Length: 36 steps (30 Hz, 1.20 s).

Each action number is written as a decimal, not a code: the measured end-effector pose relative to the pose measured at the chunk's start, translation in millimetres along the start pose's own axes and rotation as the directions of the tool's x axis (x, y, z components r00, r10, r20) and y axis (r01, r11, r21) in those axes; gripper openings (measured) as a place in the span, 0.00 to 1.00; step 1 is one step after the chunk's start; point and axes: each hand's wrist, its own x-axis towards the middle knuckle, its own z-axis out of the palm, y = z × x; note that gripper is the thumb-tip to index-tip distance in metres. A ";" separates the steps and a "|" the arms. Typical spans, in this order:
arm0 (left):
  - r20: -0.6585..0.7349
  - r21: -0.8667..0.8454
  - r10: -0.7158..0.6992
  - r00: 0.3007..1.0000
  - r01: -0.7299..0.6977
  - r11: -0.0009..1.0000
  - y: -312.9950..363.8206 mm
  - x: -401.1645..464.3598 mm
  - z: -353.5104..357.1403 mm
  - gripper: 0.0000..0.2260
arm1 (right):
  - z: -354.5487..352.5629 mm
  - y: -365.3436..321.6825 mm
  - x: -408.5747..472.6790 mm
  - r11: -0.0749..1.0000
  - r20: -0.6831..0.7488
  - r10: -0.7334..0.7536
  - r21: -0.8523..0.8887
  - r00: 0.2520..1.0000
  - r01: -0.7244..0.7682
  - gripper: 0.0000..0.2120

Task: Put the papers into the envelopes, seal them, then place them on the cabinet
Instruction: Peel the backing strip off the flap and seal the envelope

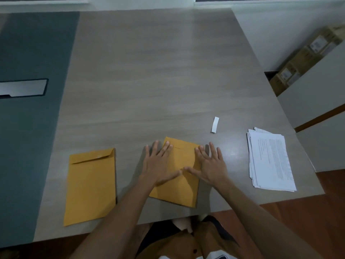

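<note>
While both hands lie flat on it, the centre manila envelope rests near the front edge of the grey wood-grain table, slightly skewed, its flap end pointing away from the person. Left hand presses with straight, spread fingers across the envelope's left side, two fingers overhanging onto the table. Right hand presses likewise on the right side, outer fingers on the table surface. Neither hand grips anything; the thumbs nearly meet over the envelope's middle.

A second manila envelope lies flat to the left, well apart, flap visible at its far end; whether it is sealed I cannot tell. A stack of printed papers sits near the table's right edge, sheets slightly fanned. A small white paper strip lies between the centre envelope and the papers, farther back.

Beyond the table, cardboard boxes stand at the right wall. A dark teal panel with a pale rectangular plate borders the table's left side.
</note>
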 end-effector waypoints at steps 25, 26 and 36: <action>-0.023 -0.015 -0.233 0.972 0.233 0.972 -26.0 190.8 -90.1 0.60 | -115.7 24.6 237.5 0.997 0.148 -0.072 0.044 0.986 0.066 0.59; -0.031 -0.018 -0.242 0.970 0.242 0.970 -23.9 187.4 -90.6 0.59 | -115.5 20.8 235.7 0.997 0.148 -0.066 0.048 0.987 0.060 0.58; -0.353 -0.426 -0.388 0.851 0.222 0.877 -37.7 53.7 -45.6 0.32 | -87.2 -71.2 145.6 0.965 -0.300 -0.186 0.126 0.936 0.232 0.23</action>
